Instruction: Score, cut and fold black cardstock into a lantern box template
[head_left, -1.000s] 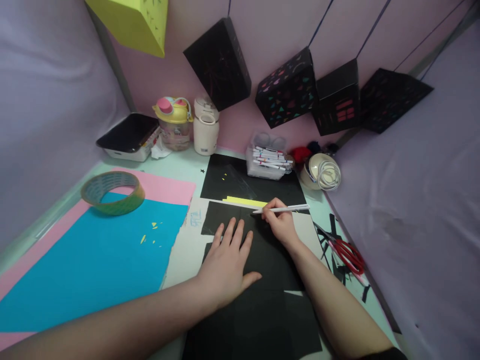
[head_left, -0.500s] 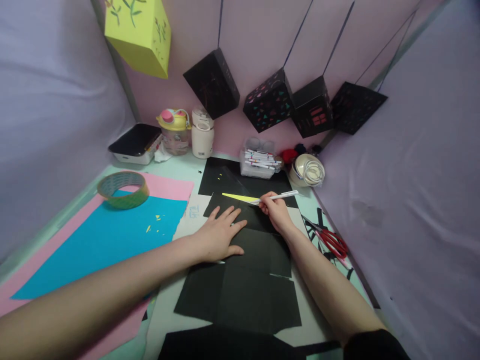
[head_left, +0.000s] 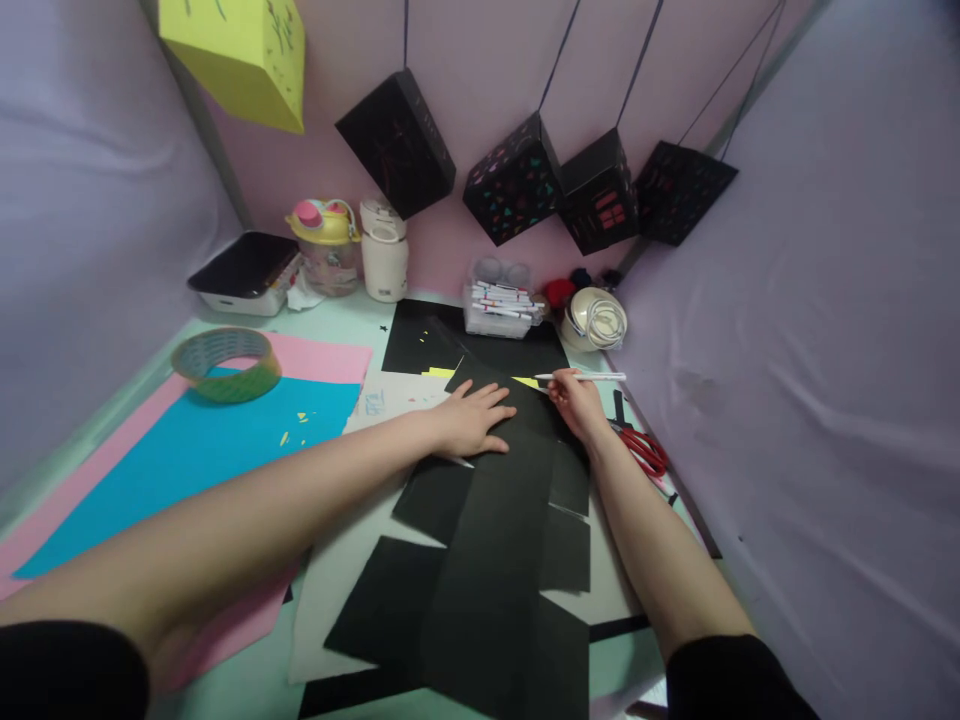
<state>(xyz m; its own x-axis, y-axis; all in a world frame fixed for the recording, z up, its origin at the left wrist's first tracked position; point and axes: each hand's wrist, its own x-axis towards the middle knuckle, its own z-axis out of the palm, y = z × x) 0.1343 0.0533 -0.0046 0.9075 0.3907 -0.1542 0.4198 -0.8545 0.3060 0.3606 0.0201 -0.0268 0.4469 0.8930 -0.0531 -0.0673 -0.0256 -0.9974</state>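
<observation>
My left hand (head_left: 474, 418) lies on the upper part of a cut black sheet (head_left: 499, 540), fingers spread, holding nothing. My right hand (head_left: 576, 402) pinches a white pen (head_left: 592, 377) at the sheet's upper right edge. Strips of yellow paper (head_left: 527, 382) show beside the sheet's top end, near the pen's tip. Slits part the black sheet into flaps on both sides. It rests over a pale grey board (head_left: 330, 600). Another black sheet (head_left: 409, 335) lies flat behind it, with tiny yellow scraps on it.
Blue paper (head_left: 187, 465) over pink paper and a tape roll (head_left: 227, 368) lie at left. Red-handled scissors (head_left: 643, 450) are by my right forearm. Behind stand a marker box (head_left: 499, 305), bottles (head_left: 385, 262) and a cream container (head_left: 595, 318). Black boxes (head_left: 517, 180) hang above.
The cut black sheet has turned and slid, its near end now lower in view. Both hands have moved slightly right in view, and the pen lies more level. The whole view has shifted.
</observation>
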